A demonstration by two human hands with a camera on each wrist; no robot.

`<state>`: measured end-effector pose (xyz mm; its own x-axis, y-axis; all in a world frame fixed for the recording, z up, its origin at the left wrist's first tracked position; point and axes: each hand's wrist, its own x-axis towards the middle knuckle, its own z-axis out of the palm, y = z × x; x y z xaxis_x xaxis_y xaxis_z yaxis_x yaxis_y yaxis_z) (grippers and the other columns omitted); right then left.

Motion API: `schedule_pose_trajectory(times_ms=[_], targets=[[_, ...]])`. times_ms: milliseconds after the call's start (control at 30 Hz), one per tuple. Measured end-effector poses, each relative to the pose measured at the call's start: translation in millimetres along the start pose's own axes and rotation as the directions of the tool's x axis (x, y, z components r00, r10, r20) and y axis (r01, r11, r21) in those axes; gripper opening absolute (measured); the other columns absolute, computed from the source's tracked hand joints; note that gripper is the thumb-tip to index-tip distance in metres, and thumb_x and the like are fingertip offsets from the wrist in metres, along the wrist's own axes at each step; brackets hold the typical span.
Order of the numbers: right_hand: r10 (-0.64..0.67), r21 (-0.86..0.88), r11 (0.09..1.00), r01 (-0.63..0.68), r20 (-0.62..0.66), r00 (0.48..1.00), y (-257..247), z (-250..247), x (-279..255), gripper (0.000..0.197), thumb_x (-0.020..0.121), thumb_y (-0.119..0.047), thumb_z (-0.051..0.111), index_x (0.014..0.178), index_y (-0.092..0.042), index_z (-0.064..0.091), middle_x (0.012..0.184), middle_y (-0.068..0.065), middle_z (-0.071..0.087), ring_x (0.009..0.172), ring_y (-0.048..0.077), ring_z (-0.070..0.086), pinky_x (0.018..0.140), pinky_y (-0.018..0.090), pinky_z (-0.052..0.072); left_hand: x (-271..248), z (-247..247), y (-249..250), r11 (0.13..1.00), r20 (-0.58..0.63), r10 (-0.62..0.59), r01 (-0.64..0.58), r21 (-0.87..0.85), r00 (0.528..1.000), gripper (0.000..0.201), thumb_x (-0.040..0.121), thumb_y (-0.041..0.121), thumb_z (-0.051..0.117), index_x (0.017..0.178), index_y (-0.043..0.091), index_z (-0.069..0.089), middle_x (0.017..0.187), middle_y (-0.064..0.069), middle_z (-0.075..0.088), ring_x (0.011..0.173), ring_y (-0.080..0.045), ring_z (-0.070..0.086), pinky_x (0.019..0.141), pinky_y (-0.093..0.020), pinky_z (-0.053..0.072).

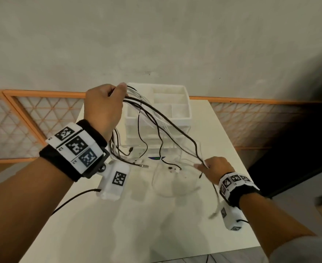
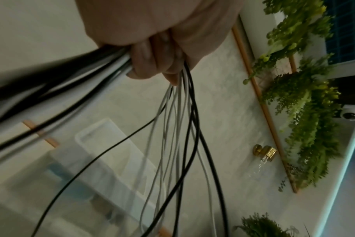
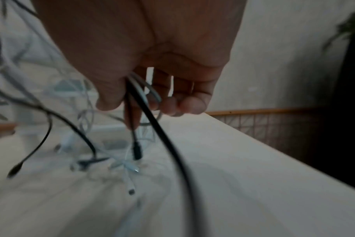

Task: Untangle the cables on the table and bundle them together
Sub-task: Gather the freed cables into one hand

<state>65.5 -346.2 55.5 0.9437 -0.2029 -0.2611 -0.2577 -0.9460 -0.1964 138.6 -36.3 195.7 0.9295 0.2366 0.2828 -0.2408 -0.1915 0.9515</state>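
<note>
Several thin black and white cables (image 1: 157, 118) stretch in the air above the white table (image 1: 175, 221). My left hand (image 1: 107, 105) is raised high and grips them in a bunch (image 2: 152, 67), with loose strands hanging below it (image 2: 180, 144). Lower and to the right, my right hand (image 1: 213, 168) pinches a black and a white cable (image 3: 140, 96) between thumb and fingers. Loose plug ends (image 1: 143, 165) dangle or lie on the table between the hands (image 3: 136, 150).
A white drawer organiser (image 1: 167, 109) with open top compartments stands at the table's far side, right behind the raised cables. An orange-framed lattice fence (image 1: 23, 118) runs behind the table. The table's right edge (image 1: 238, 164) is close to my right hand.
</note>
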Motion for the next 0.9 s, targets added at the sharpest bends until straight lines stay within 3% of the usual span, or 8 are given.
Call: schedule_pose_trajectory(times_ms=[100,233,367,467,567,633,800,900], targets=[[0.196,0.356,0.923,-0.146,-0.110,0.974,-5.2,-32.4,1.1,0.052,0.093,-0.060,0.051,0.070,-0.016,0.066,0.065,0.011,0.065,0.070,0.033,0.068,0.066,0.038,0.056,2.0,-3.8,-3.9,0.999,0.004,0.006,-0.006,0.034,1.000,0.057,0.087,0.046,0.060,0.073,-0.009,0.052,0.063,-0.013,0.040,0.055,-0.024,0.033,0.056,-0.034,0.030],[0.365,0.744,0.668,-0.022,-0.302,0.881,3.0,-77.3,8.5,0.022,0.096,-0.028,0.054,0.105,-0.018,0.072,0.089,0.008,0.075,0.073,0.028,0.071,0.079,0.043,0.061,2.9,-9.0,-10.0,0.997,-0.043,-0.025,0.028,0.069,0.999,0.052,0.084,0.049,0.058,0.064,0.001,0.052,0.060,-0.011,0.041,0.053,-0.024,0.035,0.057,-0.037,0.033],[0.225,0.350,0.928,-0.130,-0.246,0.943,23.6,-57.4,15.0,0.030,0.097,-0.037,0.053,0.101,-0.015,0.072,0.092,0.011,0.071,0.084,0.032,0.066,0.075,0.034,0.051,4.7,-9.7,-2.8,0.998,-0.072,-0.053,0.051,-0.030,0.996,0.049,0.088,0.043,0.060,0.046,0.021,0.051,0.048,0.003,0.040,0.045,-0.016,0.031,0.054,-0.032,0.032],[0.260,0.218,0.944,-0.247,-0.032,0.965,36.3,-19.0,17.3,0.035,0.100,-0.046,0.046,0.091,-0.021,0.069,0.084,0.010,0.072,0.072,0.030,0.071,0.063,0.031,0.056,4.1,-5.9,1.0,0.998,-0.051,-0.034,0.031,-0.053,0.998,0.049,0.091,0.039,0.061,0.045,0.025,0.056,0.043,0.009,0.040,0.041,-0.011,0.032,0.049,-0.024,0.029],[0.376,0.766,0.572,-0.294,0.074,0.924,30.9,-10.8,22.6,0.024,0.102,-0.027,0.047,0.095,-0.012,0.065,0.082,0.013,0.066,0.054,0.030,0.067,0.049,0.034,0.057,1.1,-4.4,-10.3,1.000,-0.008,-0.015,0.015,-0.012,1.000,0.045,0.089,0.043,0.059,0.053,0.019,0.048,0.053,-0.002,0.039,0.046,-0.017,0.030,0.052,-0.029,0.028],[0.403,0.943,0.292,-0.159,0.029,0.915,24.5,-21.4,23.9,0.024,0.104,-0.015,0.042,0.088,-0.006,0.057,0.080,0.018,0.061,0.043,0.025,0.062,0.042,0.031,0.055,-1.9,-4.1,-22.4,0.998,0.033,-0.039,0.037,0.053,0.999,0.048,0.086,0.048,0.057,0.057,0.012,0.044,0.058,-0.008,0.036,0.049,-0.022,0.029,0.054,-0.035,0.028],[0.445,0.988,-0.077,0.132,-0.084,0.892,16.3,-57.6,20.6,0.032,0.102,-0.032,0.048,0.084,-0.007,0.054,0.075,0.015,0.064,0.063,0.029,0.067,0.060,0.035,0.060,-4.1,-10.1,-46.0,0.975,-0.011,-0.136,0.136,0.175,0.991,0.058,0.078,0.056,0.054,0.063,0.000,0.044,0.064,-0.015,0.041,0.057,-0.026,0.036,0.058,-0.039,0.034],[0.438,0.980,-0.118,0.158,-0.091,0.894,22.6,-69.3,22.6,0.050,0.094,-0.061,0.049,0.086,-0.012,0.057,0.087,0.016,0.072,0.075,0.028,0.071,0.070,0.037,0.061,-4.4,-13.4,-52.2,0.961,-0.043,-0.172,0.177,0.211,0.984,0.051,0.077,0.057,0.052,0.060,0.010,0.048,0.061,-0.012,0.043,0.057,-0.027,0.039,0.059,-0.039,0.039]])
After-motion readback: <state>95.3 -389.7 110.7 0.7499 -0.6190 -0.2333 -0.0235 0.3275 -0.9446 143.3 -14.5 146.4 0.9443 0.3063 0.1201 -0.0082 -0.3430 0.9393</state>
